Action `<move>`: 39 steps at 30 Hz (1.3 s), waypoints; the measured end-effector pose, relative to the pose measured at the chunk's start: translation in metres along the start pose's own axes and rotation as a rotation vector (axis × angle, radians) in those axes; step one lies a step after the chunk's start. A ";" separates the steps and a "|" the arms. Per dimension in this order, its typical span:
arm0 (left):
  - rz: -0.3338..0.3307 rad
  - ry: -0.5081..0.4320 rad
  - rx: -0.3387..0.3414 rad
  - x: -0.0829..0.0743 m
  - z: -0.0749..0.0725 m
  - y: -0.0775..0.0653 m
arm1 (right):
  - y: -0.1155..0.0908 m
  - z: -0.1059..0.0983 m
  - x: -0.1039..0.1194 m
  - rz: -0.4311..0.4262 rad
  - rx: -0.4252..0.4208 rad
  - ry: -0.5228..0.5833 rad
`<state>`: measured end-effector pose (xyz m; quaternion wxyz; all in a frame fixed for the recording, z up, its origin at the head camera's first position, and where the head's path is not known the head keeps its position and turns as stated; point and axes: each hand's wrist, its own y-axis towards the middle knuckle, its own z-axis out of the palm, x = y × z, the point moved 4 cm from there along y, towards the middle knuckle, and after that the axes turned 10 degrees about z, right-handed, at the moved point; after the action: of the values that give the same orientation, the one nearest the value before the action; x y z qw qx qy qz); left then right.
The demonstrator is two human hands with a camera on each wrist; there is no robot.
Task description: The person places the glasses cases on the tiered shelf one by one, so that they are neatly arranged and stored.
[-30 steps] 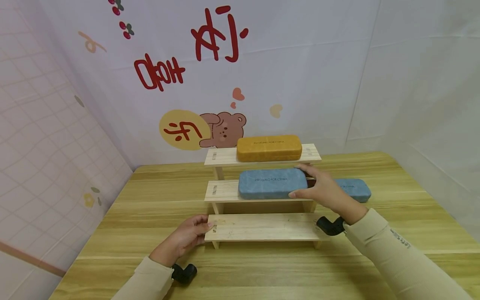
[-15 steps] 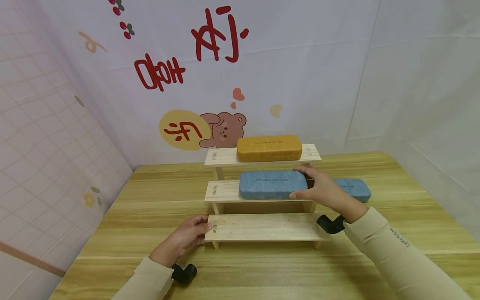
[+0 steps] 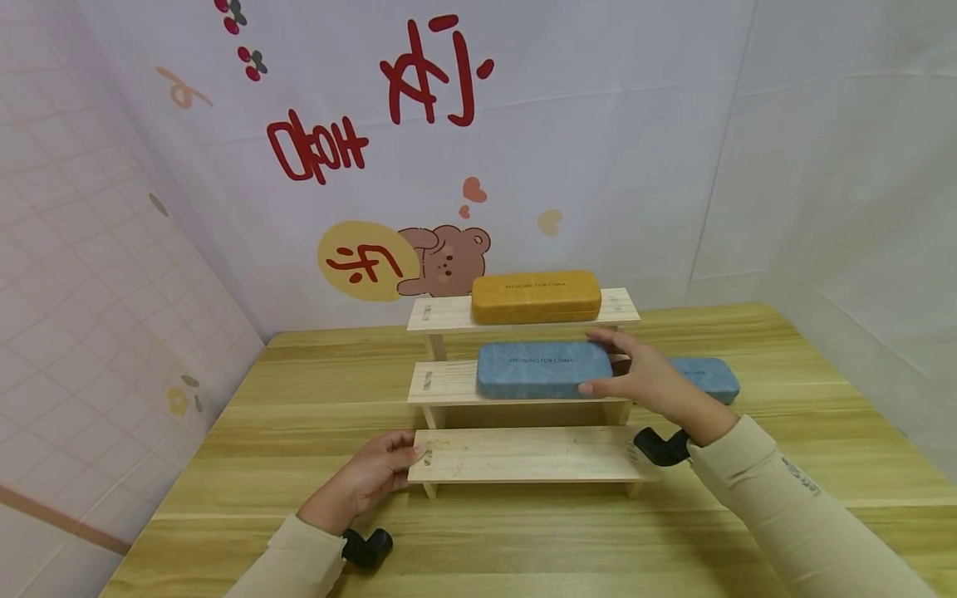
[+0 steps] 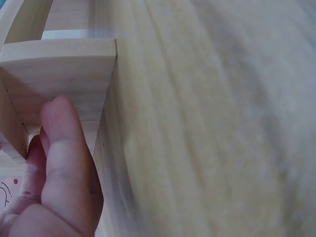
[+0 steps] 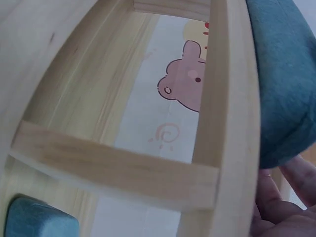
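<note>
While the right hand (image 3: pixel 645 378) pinches one end of the blue case (image 3: pixel 540 372), which stretches leftward from that grip along the middle shelf (image 3: pixel 449 384), the left hand (image 3: pixel 368 473) grips the wooden stand (image 3: pixel 523 455) below; I'd brace firmly there and nudge the case gently.
</note>
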<state>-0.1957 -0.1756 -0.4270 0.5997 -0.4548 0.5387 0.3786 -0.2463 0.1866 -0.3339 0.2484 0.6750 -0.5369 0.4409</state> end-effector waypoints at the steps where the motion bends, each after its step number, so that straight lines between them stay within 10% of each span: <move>1: 0.000 0.000 -0.001 0.000 0.000 0.000 | -0.001 -0.001 0.000 -0.009 -0.001 0.008; 22: 0.011 -0.009 0.012 0.001 -0.001 -0.002 | -0.029 -0.040 -0.016 -0.214 -0.214 0.097; 39: 0.009 -0.001 0.009 0.001 0.001 0.000 | -0.025 -0.074 -0.068 -0.123 -0.283 0.006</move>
<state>-0.1950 -0.1749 -0.4275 0.6004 -0.4494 0.5422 0.3789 -0.2496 0.2887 -0.3528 0.3691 0.6636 -0.5505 0.3470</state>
